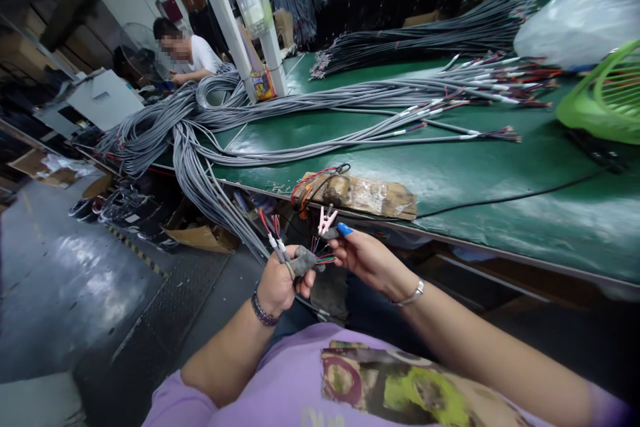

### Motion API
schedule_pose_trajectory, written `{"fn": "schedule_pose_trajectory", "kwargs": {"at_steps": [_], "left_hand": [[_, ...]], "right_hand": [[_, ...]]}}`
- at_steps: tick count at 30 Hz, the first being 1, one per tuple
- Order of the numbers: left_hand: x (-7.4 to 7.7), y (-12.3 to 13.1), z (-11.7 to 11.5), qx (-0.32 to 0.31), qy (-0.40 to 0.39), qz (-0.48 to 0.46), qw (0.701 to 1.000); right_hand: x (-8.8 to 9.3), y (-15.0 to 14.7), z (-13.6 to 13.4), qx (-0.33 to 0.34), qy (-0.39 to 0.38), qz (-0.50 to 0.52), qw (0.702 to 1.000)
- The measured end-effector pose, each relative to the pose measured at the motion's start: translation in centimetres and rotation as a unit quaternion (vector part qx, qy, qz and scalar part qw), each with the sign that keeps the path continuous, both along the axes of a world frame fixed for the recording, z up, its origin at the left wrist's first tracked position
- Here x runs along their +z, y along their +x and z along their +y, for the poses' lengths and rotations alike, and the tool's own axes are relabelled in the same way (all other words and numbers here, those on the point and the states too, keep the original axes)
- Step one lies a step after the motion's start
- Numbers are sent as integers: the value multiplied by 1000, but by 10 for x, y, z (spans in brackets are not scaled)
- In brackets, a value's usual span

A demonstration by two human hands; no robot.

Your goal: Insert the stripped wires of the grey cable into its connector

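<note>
My left hand [280, 280] is closed around the end of a grey cable [220, 203], with thin red and white stripped wires [273, 230] sticking up from its fingers. The thumb wears a dirty grey fingertip cover. My right hand [363, 257] pinches a few coloured wire ends [325, 258] from that cable, close beside the left hand. A blue cover sits on one right fingertip. Just above the hands, a small pink clip [326, 219] hangs on red and orange leads from a worn taped block [370, 195] at the table edge.
A green table [500, 173] carries long bundles of grey cables [350, 97] with stripped coloured ends. A green fan [607, 97] and a plastic bag [580, 20] sit at the right. Another person [187, 53] works at the far left. Cables drape to the floor.
</note>
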State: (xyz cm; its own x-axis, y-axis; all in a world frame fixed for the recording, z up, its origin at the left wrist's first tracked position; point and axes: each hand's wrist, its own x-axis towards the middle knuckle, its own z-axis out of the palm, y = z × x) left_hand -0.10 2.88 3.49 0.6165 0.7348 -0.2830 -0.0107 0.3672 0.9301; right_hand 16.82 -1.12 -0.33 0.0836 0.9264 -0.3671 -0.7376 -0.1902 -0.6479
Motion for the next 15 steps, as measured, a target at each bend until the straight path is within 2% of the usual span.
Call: {"fn": "schedule_pose_trajectory", "kwargs": {"at_steps": [3, 7, 15], "left_hand": [[0, 4, 3, -19, -15, 6, 1000], [-1, 10, 7, -21, -19, -6, 1000], [-1, 16, 9, -10, -33, -8, 999]], "right_hand": [[0, 3, 10, 25, 0, 27, 999], [8, 3, 18, 47, 70, 32, 996], [16, -6, 20, 18, 93, 46, 994]]}}
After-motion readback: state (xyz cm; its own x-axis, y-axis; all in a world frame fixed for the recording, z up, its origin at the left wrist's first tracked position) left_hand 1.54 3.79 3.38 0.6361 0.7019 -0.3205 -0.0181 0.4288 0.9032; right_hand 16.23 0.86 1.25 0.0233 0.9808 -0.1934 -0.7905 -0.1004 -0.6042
